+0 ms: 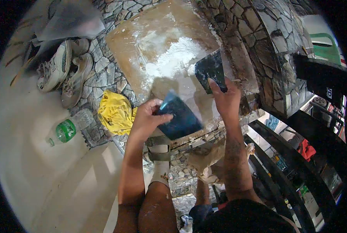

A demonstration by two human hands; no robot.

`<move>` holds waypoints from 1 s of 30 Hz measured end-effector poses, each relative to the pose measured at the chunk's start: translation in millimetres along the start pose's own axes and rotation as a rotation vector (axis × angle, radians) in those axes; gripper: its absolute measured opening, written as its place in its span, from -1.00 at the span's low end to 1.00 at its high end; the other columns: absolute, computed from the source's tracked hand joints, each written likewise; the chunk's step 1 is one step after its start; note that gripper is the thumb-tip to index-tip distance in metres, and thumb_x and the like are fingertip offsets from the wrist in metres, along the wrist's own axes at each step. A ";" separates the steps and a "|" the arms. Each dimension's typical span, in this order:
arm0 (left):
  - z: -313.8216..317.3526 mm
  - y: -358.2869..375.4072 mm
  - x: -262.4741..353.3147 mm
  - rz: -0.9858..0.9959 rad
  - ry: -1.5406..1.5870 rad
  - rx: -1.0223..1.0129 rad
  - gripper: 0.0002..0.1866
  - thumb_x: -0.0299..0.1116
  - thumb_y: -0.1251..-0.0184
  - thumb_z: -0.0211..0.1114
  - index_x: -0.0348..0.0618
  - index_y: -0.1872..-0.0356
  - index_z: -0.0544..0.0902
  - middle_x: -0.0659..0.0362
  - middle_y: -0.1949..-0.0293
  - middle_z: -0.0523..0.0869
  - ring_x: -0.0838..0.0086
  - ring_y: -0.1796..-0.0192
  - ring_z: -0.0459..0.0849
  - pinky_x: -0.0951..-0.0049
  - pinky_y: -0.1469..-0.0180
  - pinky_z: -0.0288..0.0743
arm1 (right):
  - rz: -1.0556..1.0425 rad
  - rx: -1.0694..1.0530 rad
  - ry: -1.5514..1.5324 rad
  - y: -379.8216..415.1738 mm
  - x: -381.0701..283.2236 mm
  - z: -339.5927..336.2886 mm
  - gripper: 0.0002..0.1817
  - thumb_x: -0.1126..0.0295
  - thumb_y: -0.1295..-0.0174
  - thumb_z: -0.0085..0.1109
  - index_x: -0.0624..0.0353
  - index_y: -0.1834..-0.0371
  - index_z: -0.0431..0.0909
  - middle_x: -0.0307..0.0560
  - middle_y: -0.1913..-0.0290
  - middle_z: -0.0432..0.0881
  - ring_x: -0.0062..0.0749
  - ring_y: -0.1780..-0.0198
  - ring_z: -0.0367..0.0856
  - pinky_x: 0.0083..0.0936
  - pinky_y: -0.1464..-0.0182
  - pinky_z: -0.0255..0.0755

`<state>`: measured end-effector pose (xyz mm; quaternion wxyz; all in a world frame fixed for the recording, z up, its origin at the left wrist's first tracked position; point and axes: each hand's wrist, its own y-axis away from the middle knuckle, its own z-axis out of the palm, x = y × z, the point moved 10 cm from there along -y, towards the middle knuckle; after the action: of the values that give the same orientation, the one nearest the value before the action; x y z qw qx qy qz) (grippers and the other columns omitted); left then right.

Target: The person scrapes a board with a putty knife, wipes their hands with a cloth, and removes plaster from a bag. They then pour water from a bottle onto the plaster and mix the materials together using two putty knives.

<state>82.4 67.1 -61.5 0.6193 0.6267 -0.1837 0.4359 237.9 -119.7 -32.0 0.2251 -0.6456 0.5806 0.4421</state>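
My left hand [148,116] grips a dark flat sheet [180,118] by its upper left side, tilted over the near edge of a brown board [132,50]. The sheet is slightly blurred. In my right hand [226,97] is a second dark rectangular sheet [211,70], dusted with white, its far corner touching the powder. A heap of white powder [179,56] lies spread across the middle of the board, with thinner smears around it. A yellow cloth [115,112] is bunched just left of my left hand.
White shoes [58,68] and a plastic bottle with a green label [66,130] are at the left. Dark railing bars [294,143] run along the right, below a stone-patterned ledge [274,73]. A green plastic chair [327,50] stands at the upper right.
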 end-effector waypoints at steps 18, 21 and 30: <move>8.5 -46.6 74.4 0.324 -0.779 0.657 -0.78 -0.36 0.09 0.41 -0.30 0.46 0.63 -0.09 0.57 0.64 0.11 0.47 0.66 0.29 0.37 0.48 | -0.429 0.079 0.235 38.1 -64.4 10.2 -0.82 0.51 0.05 0.29 0.31 0.38 0.52 0.15 0.37 0.58 0.06 0.39 0.57 -0.29 0.38 0.43; -0.4 -41.8 74.1 0.189 -0.747 0.655 -0.75 -0.32 0.10 0.42 -0.29 0.44 0.64 -0.09 0.55 0.64 0.07 0.43 0.65 0.27 0.36 0.46 | -0.344 0.089 0.143 38.0 -48.5 -1.0 -0.81 0.51 0.05 0.29 0.31 0.37 0.52 0.15 0.36 0.58 0.03 0.42 0.56 -0.29 0.40 0.42; -3.4 -14.0 74.1 0.314 -0.607 0.647 -0.80 -0.37 0.04 0.39 -0.30 0.45 0.63 0.01 0.65 0.61 0.41 0.59 0.59 0.40 0.46 0.41 | -0.203 0.171 0.089 20.3 -24.5 -9.9 -0.74 0.50 0.06 0.21 0.34 0.25 0.51 0.18 0.31 0.56 0.07 0.34 0.56 -0.27 0.31 0.45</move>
<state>133.0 95.6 -13.3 0.2369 0.8513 -0.3038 0.3562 223.3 -118.7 -2.0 0.2967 -0.6985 0.5574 0.3368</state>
